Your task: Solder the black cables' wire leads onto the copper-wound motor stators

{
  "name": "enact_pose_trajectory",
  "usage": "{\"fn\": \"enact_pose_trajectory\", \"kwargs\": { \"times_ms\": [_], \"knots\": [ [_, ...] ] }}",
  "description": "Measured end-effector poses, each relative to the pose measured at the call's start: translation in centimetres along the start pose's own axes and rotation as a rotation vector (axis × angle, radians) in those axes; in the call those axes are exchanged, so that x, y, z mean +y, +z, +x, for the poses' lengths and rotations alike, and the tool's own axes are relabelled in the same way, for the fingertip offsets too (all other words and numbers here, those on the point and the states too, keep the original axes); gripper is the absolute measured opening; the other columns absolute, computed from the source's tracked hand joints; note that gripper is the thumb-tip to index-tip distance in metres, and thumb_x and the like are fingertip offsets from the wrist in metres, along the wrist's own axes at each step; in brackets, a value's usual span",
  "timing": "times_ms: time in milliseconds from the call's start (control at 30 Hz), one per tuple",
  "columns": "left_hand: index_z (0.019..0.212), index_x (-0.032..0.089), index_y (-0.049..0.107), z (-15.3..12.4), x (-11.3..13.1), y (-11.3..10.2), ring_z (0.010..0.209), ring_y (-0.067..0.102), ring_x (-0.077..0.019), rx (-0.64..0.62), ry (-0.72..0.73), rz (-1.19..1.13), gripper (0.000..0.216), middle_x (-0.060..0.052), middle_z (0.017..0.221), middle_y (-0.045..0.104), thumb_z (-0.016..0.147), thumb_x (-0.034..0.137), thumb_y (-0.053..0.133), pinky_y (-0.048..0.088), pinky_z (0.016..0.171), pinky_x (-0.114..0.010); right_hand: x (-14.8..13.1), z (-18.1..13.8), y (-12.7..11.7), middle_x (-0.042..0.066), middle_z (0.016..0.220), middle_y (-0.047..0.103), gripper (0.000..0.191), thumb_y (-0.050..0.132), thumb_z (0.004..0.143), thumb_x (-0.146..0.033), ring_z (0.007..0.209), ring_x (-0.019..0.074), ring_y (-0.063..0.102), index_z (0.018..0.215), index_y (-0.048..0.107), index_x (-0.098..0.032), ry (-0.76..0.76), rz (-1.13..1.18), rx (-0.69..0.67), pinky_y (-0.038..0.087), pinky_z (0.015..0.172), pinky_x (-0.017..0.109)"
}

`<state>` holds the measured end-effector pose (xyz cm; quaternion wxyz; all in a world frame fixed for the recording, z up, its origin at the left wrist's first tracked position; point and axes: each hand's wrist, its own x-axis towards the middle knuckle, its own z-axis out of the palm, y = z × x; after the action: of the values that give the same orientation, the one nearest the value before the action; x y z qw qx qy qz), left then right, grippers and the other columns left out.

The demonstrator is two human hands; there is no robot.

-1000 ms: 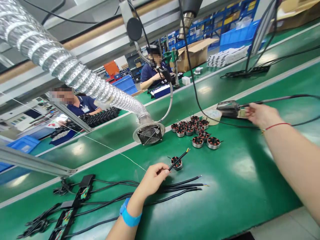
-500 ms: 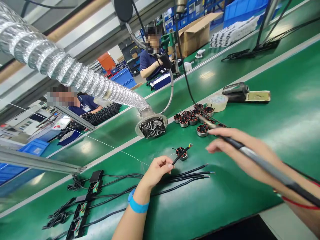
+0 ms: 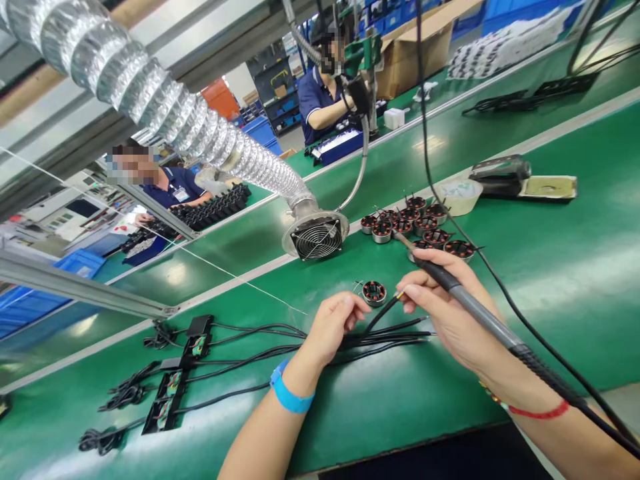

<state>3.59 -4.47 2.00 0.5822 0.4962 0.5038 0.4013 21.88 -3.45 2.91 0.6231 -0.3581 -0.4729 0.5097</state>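
My left hand (image 3: 333, 325) pinches a black cable (image 3: 379, 312) near its stripped end, lifted off the green mat. My right hand (image 3: 453, 313) is closed around a soldering iron (image 3: 463, 297), its tip pointing up and left, and its fingertips touch the cable's end. A single small motor stator (image 3: 374, 292) with copper windings lies just beyond both hands. Several more black cables (image 3: 395, 335) lie under my hands, running left to small black circuit boards (image 3: 173, 383).
A cluster of several motor stators (image 3: 417, 223) sits behind the iron tip. A fume fan (image 3: 317, 237) on a foil duct stands at centre. A soldering iron stand (image 3: 505, 177) with sponge tray and a white tub (image 3: 460, 195) lie right. Two people work across the belt.
My right hand took the soldering iron from its stand at the right and brought it down to the cable end. My left hand kept hold of the cable.
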Motion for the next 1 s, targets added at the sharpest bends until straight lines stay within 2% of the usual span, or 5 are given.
{"fn": "enact_pose_trajectory", "kwargs": {
  "times_ms": [400, 533, 633, 767, 1000],
  "knots": [
    [0.067, 0.016, 0.062, -1.7, 1.0, 1.2, 0.07, 0.051, -0.0148, -0.153, 0.117, 0.189, 0.063, -0.003, 0.071, 0.057, 0.087, 0.074, 0.047, 0.041, 0.072, -0.03, -0.5, -1.2, 0.7, -0.003, 0.078, 0.068, 0.05, 0.083, 0.079, -0.041, 0.06, 0.0129, 0.066, 0.117, 0.054, -0.028, 0.022, -0.06, -0.142, 0.06, 0.055, 0.024],
    [0.066, 0.015, 0.062, -1.9, 1.3, 1.7, 0.074, 0.06, -0.0169, -0.263, -0.008, -0.032, 0.064, -0.007, 0.074, 0.065, 0.076, 0.078, 0.061, 0.048, 0.077, -0.032, -0.8, -1.7, 0.8, -0.005, 0.078, 0.065, 0.041, 0.076, 0.087, -0.039, 0.053, 0.0122, 0.063, 0.118, 0.05, -0.029, 0.001, -0.03, -0.246, 0.058, 0.046, 0.024],
    [0.076, 0.016, 0.059, -2.3, 1.5, 2.1, 0.057, 0.06, -0.0148, -0.332, -0.166, -0.274, 0.063, -0.004, 0.065, 0.064, 0.066, 0.077, 0.073, 0.047, 0.057, -0.028, -0.6, -2.0, 0.6, -0.004, 0.082, 0.064, 0.034, 0.069, 0.092, -0.034, 0.052, 0.0113, 0.062, 0.12, 0.05, -0.028, -0.079, -0.112, -0.278, 0.056, 0.045, 0.024],
    [0.074, 0.017, 0.055, -2.9, 2.3, 2.1, 0.042, 0.041, -0.0053, -0.237, -0.203, -0.309, 0.056, 0.004, 0.055, 0.056, 0.064, 0.067, 0.08, 0.026, 0.044, -0.021, -0.2, -2.4, 0.6, -0.003, 0.082, 0.066, 0.034, 0.067, 0.092, -0.023, 0.066, 0.0129, 0.066, 0.122, 0.053, -0.03, -0.279, -0.245, -0.233, 0.058, 0.058, 0.024],
    [0.065, 0.015, 0.059, -1.8, 2.8, 0.2, 0.058, 0.042, -0.0071, -0.108, -0.124, -0.142, 0.035, 0.005, 0.057, 0.052, 0.06, 0.04, 0.083, 0.031, 0.061, -0.025, 1.8, -2.9, 1.8, -0.003, 0.083, 0.067, 0.035, 0.064, 0.09, -0.022, 0.069, 0.0125, 0.067, 0.123, 0.052, -0.029, -0.269, -0.326, -0.161, 0.058, 0.068, 0.025]
  ]
}}
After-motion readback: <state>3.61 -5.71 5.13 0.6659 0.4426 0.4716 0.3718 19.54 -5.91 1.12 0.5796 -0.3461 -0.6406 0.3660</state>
